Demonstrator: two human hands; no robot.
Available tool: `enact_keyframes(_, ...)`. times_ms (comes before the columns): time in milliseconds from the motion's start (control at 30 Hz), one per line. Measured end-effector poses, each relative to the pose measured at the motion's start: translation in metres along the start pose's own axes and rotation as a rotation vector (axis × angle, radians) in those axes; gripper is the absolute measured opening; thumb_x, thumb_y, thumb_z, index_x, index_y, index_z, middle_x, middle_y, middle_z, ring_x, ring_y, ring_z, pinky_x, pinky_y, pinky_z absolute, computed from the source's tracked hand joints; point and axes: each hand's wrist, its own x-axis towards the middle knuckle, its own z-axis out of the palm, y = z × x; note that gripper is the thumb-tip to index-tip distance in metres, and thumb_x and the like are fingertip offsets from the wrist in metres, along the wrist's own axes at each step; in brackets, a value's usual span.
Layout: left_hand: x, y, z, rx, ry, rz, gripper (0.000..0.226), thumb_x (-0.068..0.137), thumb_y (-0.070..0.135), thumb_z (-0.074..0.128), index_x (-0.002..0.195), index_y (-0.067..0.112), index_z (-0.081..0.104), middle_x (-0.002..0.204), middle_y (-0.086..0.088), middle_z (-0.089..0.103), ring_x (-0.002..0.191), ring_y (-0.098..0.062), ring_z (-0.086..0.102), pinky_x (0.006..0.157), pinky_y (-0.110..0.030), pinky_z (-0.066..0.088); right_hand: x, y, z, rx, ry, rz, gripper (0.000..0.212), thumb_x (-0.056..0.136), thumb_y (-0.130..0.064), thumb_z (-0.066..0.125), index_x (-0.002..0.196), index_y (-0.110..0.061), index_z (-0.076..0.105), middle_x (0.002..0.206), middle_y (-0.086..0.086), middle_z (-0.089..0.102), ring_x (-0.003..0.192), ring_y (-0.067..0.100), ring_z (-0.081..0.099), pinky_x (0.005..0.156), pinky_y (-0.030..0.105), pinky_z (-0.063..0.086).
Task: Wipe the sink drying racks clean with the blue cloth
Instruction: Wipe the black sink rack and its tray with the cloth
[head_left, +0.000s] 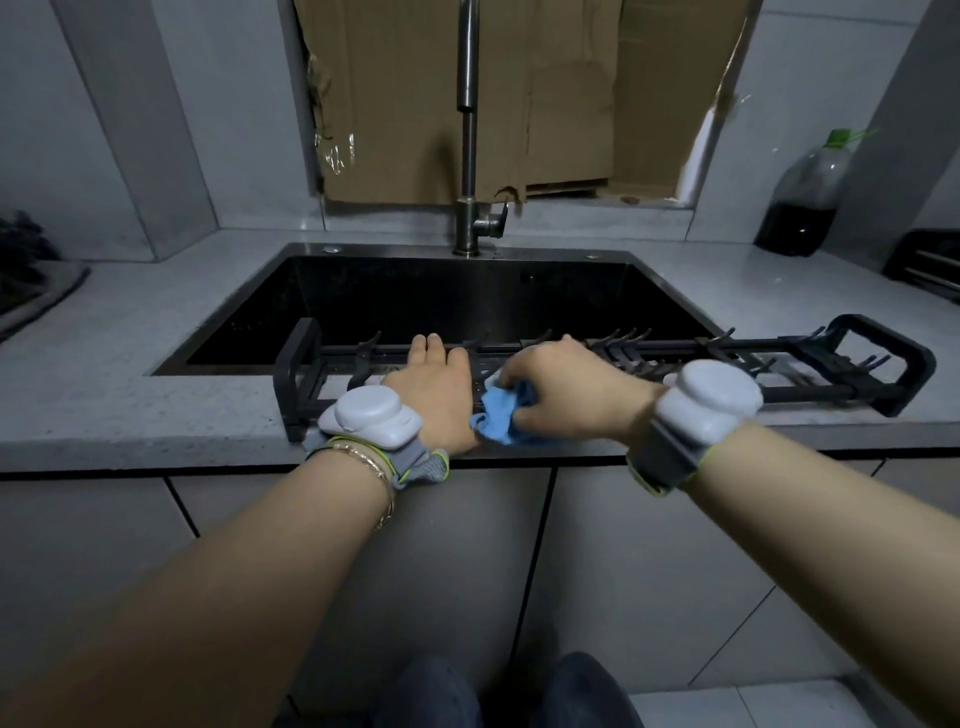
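"Blue cloth (500, 418), where do you see it?"
"Dead centre of my feed, bunched up on the black drying rack (831, 391). My right hand (563, 397) is curled round it, fingers pinching the wad."
"And the other hand?"
"My left hand (436, 392) lies flat on the rack just left of the cloth, fingers straight and pointing toward the sink (467, 296), gripping nothing."
"Where does the rack sit?"
"Along the sink's near edge, running from left of centre out to the right side of the frame, its right end over the grey counter (130, 374). A faucet (467, 130) stands top centre."
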Motion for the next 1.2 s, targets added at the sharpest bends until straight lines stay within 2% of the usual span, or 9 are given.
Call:
enact_keyframes(133, 0.000, -0.002, 0.001, 0.021, -0.003, 0.006, 0.075, 0.086, 0.047, 0.057, 0.142, 0.012, 0.022, 0.158, -0.012, 0.003, 0.147, -0.025, 0.000, 0.108, -0.048, 0.029, -0.003, 0.004, 0.013, -0.133, 0.062, -0.052, 0.030, 0.086, -0.033, 0.058, 0.112, -0.019, 0.061, 0.116, -0.001, 0.059, 0.125, 0.015, 0.039, 0.113, 0.044, 0.006)
enact_keyframes(333, -0.003, -0.004, 0.000, 0.008, 0.007, 0.020, 0.065, 0.084, 0.044, 0.058, 0.135, 0.013, 0.032, 0.158, -0.011, 0.004, 0.147, -0.023, 0.000, 0.108, -0.046, 0.029, 0.006, 0.020, -0.004, 0.185, -0.055, -0.050, 0.029, 0.077, -0.015, 0.071, 0.106, -0.013, 0.071, 0.108, 0.001, 0.067, 0.102, 0.016, 0.059, 0.089, 0.022, 0.043)
enact_keyframes(533, -0.004, 0.002, -0.002, 0.017, -0.023, 0.007, 0.090, 0.078, 0.062, 0.059, 0.142, 0.010, 0.023, 0.158, -0.013, 0.001, 0.146, -0.026, -0.002, 0.106, -0.048, 0.030, 0.011, 0.000, 0.003, 0.161, 0.087, 0.006, 0.020, 0.076, -0.023, 0.066, 0.059, -0.016, 0.061, 0.056, 0.001, 0.053, 0.060, 0.018, 0.049, 0.057, 0.025, 0.035)
enact_keyframes(667, -0.005, 0.000, -0.002, 0.015, -0.015, 0.014, 0.087, 0.079, 0.057, 0.061, 0.143, 0.010, 0.023, 0.158, -0.013, 0.001, 0.147, -0.025, -0.002, 0.107, -0.046, 0.030, 0.006, 0.005, -0.008, 0.197, -0.051, -0.037, 0.007, 0.079, -0.014, 0.066, 0.079, -0.017, 0.072, 0.073, -0.004, 0.063, 0.073, 0.011, 0.056, 0.065, 0.019, 0.041)
enact_keyframes(767, -0.006, -0.002, 0.000, -0.001, 0.000, 0.025, 0.080, 0.080, 0.055, 0.059, 0.140, 0.011, 0.027, 0.158, -0.013, 0.003, 0.147, -0.025, -0.001, 0.107, -0.044, 0.029, 0.007, 0.010, -0.021, 0.117, -0.175, -0.076, 0.027, 0.078, -0.004, 0.061, 0.096, -0.019, 0.074, 0.083, -0.009, 0.065, 0.081, 0.007, 0.059, 0.069, 0.014, 0.044)
enact_keyframes(867, -0.004, 0.001, 0.001, 0.017, -0.003, 0.013, 0.072, 0.085, 0.046, 0.057, 0.140, 0.011, 0.025, 0.158, -0.013, 0.001, 0.147, -0.025, -0.002, 0.106, -0.046, 0.031, 0.013, 0.004, -0.015, 0.090, -0.081, -0.031, 0.007, 0.077, -0.018, 0.069, 0.081, -0.013, 0.073, 0.074, -0.001, 0.063, 0.074, 0.012, 0.057, 0.067, 0.023, 0.045)
enact_keyframes(967, -0.002, 0.002, 0.003, 0.044, -0.002, -0.002, 0.061, 0.090, 0.032, 0.056, 0.139, 0.010, 0.026, 0.158, -0.014, 0.000, 0.147, -0.026, -0.002, 0.104, -0.047, 0.032, 0.013, 0.000, -0.004, 0.177, 0.007, 0.004, 0.024, 0.076, -0.023, 0.069, 0.055, -0.018, 0.058, 0.057, 0.001, 0.055, 0.063, 0.015, 0.051, 0.062, 0.028, 0.043)
enact_keyframes(1033, -0.002, 0.001, 0.001, 0.042, 0.003, 0.003, 0.061, 0.089, 0.027, 0.056, 0.139, 0.011, 0.026, 0.158, -0.013, 0.001, 0.147, -0.025, -0.002, 0.105, -0.047, 0.032, 0.012, 0.005, -0.004, 0.192, -0.033, -0.027, 0.012, 0.079, -0.018, 0.067, 0.067, -0.016, 0.067, 0.067, 0.001, 0.063, 0.069, 0.015, 0.055, 0.064, 0.025, 0.042)
enact_keyframes(1200, -0.006, -0.004, 0.001, 0.007, -0.016, 0.051, 0.086, 0.076, 0.059, 0.062, 0.139, 0.011, 0.028, 0.158, -0.014, 0.004, 0.147, -0.025, 0.000, 0.108, -0.044, 0.029, -0.005, 0.021, -0.006, 0.305, -0.018, -0.115, 0.045, 0.071, 0.010, 0.049, 0.098, -0.016, 0.074, 0.103, -0.003, 0.071, 0.099, 0.012, 0.063, 0.089, 0.027, 0.049)
